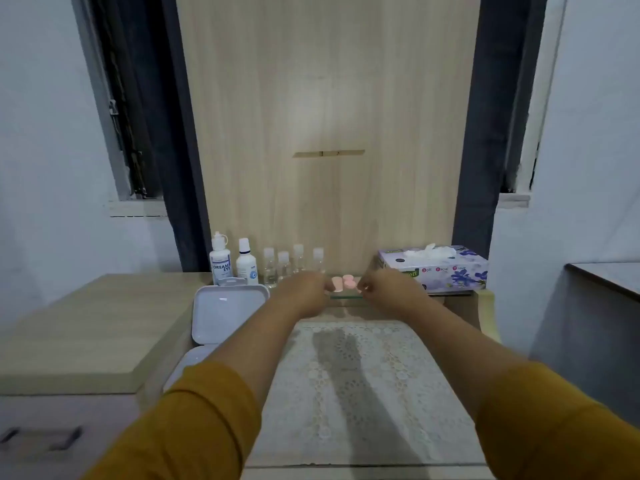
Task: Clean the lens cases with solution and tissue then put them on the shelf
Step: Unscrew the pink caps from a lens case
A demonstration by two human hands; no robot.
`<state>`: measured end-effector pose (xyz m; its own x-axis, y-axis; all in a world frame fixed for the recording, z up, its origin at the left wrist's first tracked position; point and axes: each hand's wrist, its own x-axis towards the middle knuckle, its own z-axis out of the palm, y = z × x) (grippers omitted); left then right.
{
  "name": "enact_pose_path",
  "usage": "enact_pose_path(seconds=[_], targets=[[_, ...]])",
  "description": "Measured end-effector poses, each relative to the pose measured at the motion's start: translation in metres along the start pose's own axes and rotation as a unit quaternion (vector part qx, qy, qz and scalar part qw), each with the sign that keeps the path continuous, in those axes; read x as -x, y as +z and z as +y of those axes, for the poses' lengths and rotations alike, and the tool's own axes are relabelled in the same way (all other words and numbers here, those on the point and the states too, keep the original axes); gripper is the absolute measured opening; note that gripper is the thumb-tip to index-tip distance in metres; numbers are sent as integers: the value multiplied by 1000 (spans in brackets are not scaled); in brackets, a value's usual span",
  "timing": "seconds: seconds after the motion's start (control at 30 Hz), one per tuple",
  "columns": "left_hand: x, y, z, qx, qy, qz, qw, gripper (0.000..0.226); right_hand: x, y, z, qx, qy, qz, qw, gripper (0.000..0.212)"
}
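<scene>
Both hands, left (304, 289) and right (384, 285), pinch pink lens case (342, 283) betw. them; risk: slips off glass shelf (346, 297) edge just below.

matt wood panel (325, 116), lace cloth (360, 382).

Home bedroom vanity: wooden dresser (86, 323), lace mat (363, 375), tissue box (436, 270), curtained window (138, 98).

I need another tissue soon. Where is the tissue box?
In the head view, the tissue box sits on the shelf at the right, just beyond the right hand.
</scene>
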<state>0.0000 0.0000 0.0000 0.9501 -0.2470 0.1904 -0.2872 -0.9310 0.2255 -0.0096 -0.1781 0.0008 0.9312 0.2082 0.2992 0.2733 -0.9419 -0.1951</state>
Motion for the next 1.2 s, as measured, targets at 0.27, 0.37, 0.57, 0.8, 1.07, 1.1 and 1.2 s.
enact_pose_path(seconds=[0.27,0.37,0.57,0.8,1.07,1.1,1.2], targets=[[-32,38,-8,-40,-21,44,998,43,-22,36,24,23,-9,35,999,29],[-47,50,-9,-29,-24,83,996,36,-33,45,29,15,-6,46,999,28],[-64,58,0,-1,-69,123,990,23,-46,51,32,-6,11,58,998,27],[-72,77,1,13,-67,142,988,21,-56,68,30,-19,17,84,996,26],[-80,83,-1,51,-67,158,984,29,-63,76,30,-32,19,116,993,27],[-81,83,-1,47,-73,158,983,29,-64,77,31,-32,18,118,992,28],[-81,82,0,22,-73,162,984,16,-63,80,31,-24,13,119,992,28]])
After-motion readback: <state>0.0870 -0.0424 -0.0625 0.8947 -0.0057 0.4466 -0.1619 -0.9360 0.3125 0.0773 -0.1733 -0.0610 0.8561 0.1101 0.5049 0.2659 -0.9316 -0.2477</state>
